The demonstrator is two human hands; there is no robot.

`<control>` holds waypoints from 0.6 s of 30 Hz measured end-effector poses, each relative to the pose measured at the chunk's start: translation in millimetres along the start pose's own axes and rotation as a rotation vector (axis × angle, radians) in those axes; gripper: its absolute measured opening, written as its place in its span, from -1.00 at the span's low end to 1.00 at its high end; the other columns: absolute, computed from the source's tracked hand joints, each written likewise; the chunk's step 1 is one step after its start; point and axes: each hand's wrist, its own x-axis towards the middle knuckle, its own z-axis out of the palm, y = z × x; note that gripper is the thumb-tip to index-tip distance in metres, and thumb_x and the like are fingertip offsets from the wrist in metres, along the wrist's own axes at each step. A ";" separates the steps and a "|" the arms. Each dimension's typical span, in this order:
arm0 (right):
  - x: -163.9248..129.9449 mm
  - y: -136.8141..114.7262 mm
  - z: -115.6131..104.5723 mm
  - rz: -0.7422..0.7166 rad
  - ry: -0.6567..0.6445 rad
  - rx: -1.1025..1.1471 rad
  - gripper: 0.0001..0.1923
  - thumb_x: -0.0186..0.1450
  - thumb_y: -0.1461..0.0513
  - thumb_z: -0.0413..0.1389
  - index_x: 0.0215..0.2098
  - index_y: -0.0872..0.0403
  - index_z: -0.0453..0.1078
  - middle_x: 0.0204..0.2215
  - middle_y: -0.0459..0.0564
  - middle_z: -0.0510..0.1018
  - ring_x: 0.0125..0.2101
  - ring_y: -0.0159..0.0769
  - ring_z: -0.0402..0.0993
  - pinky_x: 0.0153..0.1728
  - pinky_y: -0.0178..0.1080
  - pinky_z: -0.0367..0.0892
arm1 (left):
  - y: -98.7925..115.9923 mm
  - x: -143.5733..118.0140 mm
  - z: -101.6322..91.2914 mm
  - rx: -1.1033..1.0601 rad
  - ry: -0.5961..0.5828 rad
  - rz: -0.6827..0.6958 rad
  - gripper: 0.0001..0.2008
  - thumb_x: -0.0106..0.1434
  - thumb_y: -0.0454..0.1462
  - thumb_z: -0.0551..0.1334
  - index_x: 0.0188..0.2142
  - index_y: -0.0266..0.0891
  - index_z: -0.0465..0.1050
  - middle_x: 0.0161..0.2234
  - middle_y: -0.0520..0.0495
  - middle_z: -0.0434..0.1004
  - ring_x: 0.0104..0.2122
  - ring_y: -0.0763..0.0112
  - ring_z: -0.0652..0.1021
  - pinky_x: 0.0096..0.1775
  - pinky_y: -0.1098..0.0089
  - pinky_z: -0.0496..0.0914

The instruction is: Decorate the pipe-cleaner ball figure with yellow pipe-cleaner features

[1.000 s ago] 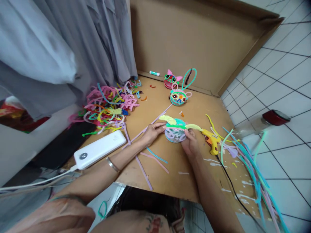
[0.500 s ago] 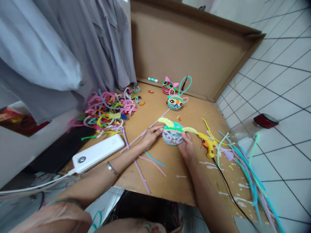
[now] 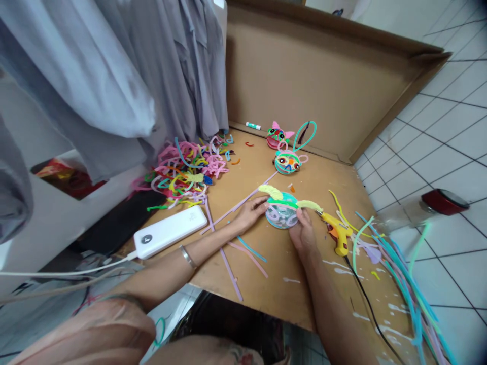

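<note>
Between both hands is a round, see-through pipe-cleaner craft (image 3: 282, 215), with a teal and green top, lilac curls on its front and two pale yellow ear-like pieces. My left hand (image 3: 251, 213) pinches its left edge with fingers and thumb. On its right side, my right hand (image 3: 303, 230) grips the rim, thumb in front near the base of the right yellow piece. A yellow hot glue gun (image 3: 338, 230) lies just to the right, its nozzle close to that piece's tip. Behind stands a finished-looking round face craft (image 3: 287, 163) with a teal loop.
Tangled pipe cleaners (image 3: 186, 170) lie at the left, behind a white power bank (image 3: 171, 232) with a cable. Long pipe cleaners (image 3: 409, 284) and a red-lidded jar (image 3: 443, 203) are at the right. A cardboard wall (image 3: 327, 76) rises behind; grey cloth (image 3: 182, 66) hangs left.
The whole view has shifted, so everything sits further right in the picture. Both hands keep their hold on the round craft, with little visible movement against the table.
</note>
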 end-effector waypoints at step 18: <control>4.5 1.1 -6.7 -0.043 0.059 0.049 -0.82 0.20 0.09 0.21 -0.27 -0.01 0.47 -0.29 -0.15 0.63 -0.18 -0.27 0.56 0.07 -0.11 0.39 | 0.1 0.3 -1.3 0.023 0.045 -0.007 -0.35 0.15 0.10 0.28 0.09 -0.29 0.47 0.16 -0.25 0.46 0.14 -0.01 0.45 0.19 0.05 0.29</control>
